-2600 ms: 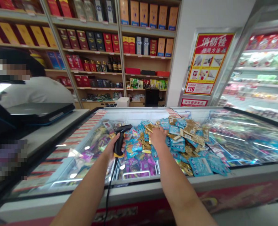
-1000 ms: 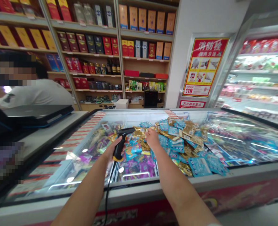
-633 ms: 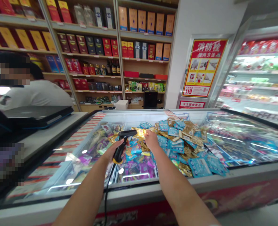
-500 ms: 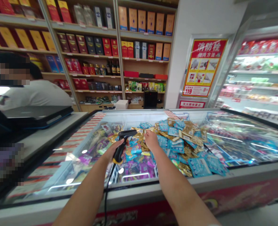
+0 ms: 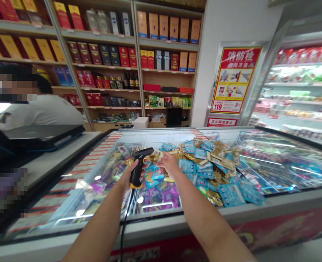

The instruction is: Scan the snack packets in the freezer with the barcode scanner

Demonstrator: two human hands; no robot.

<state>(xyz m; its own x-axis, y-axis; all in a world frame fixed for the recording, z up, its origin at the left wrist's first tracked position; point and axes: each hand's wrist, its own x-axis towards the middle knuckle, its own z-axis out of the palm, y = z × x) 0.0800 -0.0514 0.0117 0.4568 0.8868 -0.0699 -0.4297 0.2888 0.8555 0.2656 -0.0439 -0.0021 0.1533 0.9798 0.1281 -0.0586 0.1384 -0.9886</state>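
Observation:
My left hand is wrapped round the grip of a black and yellow barcode scanner, its head pointing right and its cable hanging down toward me. To the right of the scanner, my right hand is over the packets with its fingers apart. Just left of those fingers is a gold snack packet; a gap seems to lie between them. Blue snack packets and more gold ones are heaped beside my right hand on the glass top of the chest freezer.
Purple packets show through the freezer glass. At left stands a counter with a dark flat device, and a person is behind it. Shelves of boxes line the back wall. The scanner cable runs down the front.
My right hand has moved slightly left and down, and its fingers have opened from a pinch at a gold packet. The scanner has shifted a little left and turned more upright.

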